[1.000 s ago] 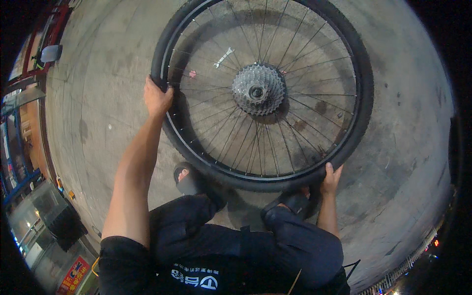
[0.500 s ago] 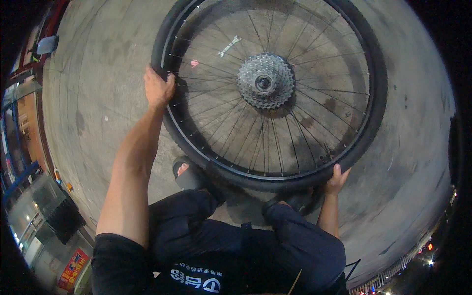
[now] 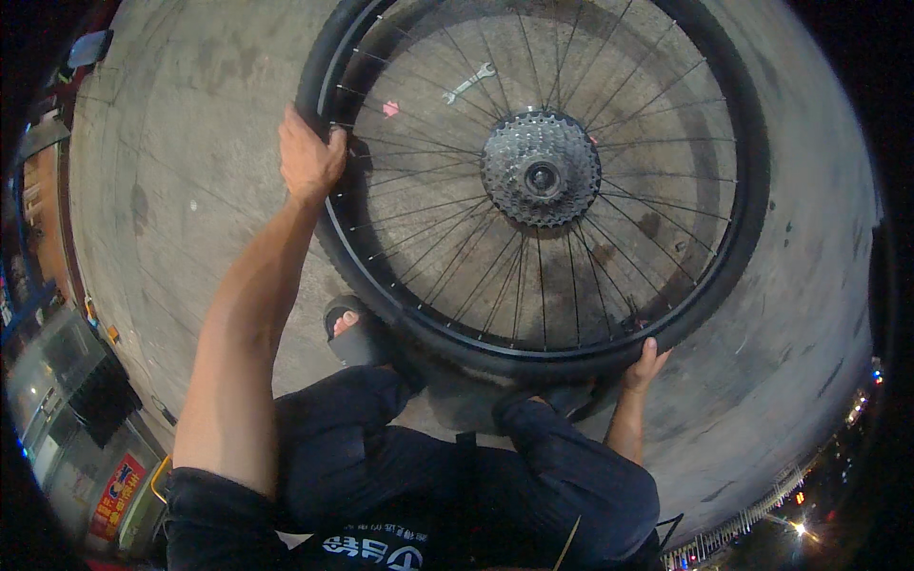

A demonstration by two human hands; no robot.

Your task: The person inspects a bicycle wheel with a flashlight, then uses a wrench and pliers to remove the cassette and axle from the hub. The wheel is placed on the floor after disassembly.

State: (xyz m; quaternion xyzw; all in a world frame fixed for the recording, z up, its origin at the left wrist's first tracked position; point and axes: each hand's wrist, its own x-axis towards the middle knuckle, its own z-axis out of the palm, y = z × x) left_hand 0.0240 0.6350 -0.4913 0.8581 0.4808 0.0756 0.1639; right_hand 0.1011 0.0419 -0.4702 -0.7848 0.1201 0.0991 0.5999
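Observation:
A bicycle wheel (image 3: 752, 181) with a black tyre and thin spokes is held above the ground, its flat side facing up at me. At its hub sits a silver-grey cassette of stacked sprockets (image 3: 541, 169). My left hand (image 3: 312, 160) is closed around the tyre at the wheel's left side, thumb over the rim. My right hand (image 3: 645, 366) grips the tyre at its near right edge, thumb on top; its other fingers are mostly hidden below. The wheel's far edge runs out of the picture.
Through the spokes, an open-ended spanner (image 3: 469, 84) and a small pink piece (image 3: 390, 109) show on the concrete ground (image 3: 190, 124). My sandalled foot (image 3: 347, 324) is just below the wheel's near left edge. A glass-fronted case (image 3: 67, 381) stands at the far left.
The wheel appears slightly farther right and larger in the picture, with both hands still on it. The view has shifted a little, and the spanner also shows farther right.

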